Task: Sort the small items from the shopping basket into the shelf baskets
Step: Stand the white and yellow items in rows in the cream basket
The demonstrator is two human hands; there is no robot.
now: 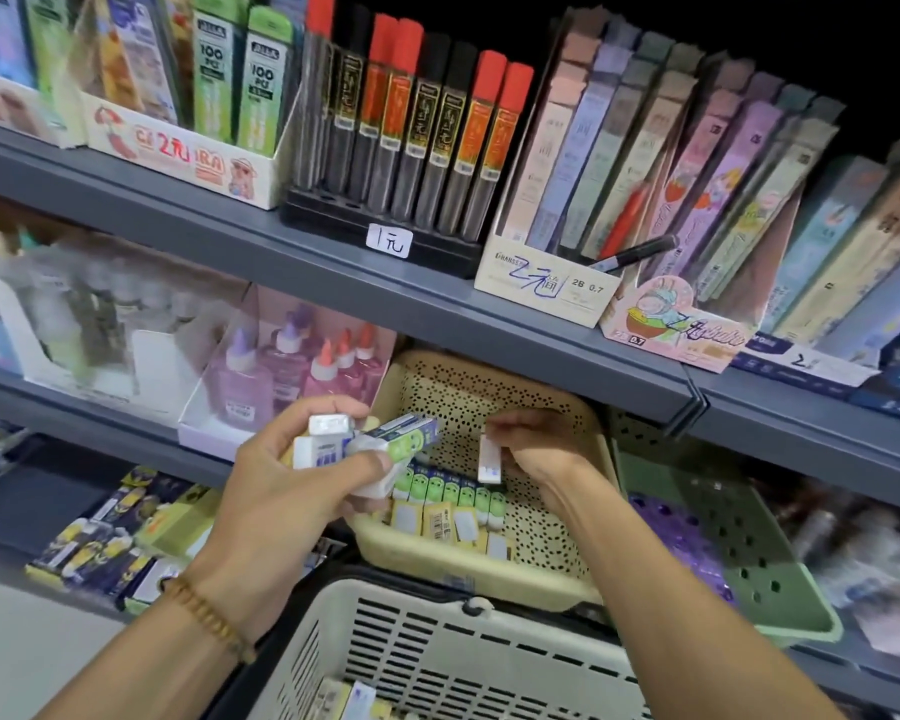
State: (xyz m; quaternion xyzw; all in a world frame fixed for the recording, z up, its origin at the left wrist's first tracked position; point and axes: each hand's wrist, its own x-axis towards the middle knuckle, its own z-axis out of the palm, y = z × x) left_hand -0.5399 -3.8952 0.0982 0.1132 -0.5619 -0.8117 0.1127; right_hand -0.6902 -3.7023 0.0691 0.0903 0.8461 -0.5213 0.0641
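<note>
My left hand grips a bunch of small erasers, white and green-sleeved, in front of the beige perforated shelf basket. Inside that basket my right hand pinches one small white eraser upright above a row of green and yellow erasers standing along the basket's floor. The cream shopping basket sits below at the bottom centre, with a few small packets visible in it.
A green shelf basket holding purple items stands right of the beige one. Glue bottles in a box sit to the left, yellow-and-blue packs lower left. The shelf above overhangs the basket, carrying lead tubes and pencil boxes.
</note>
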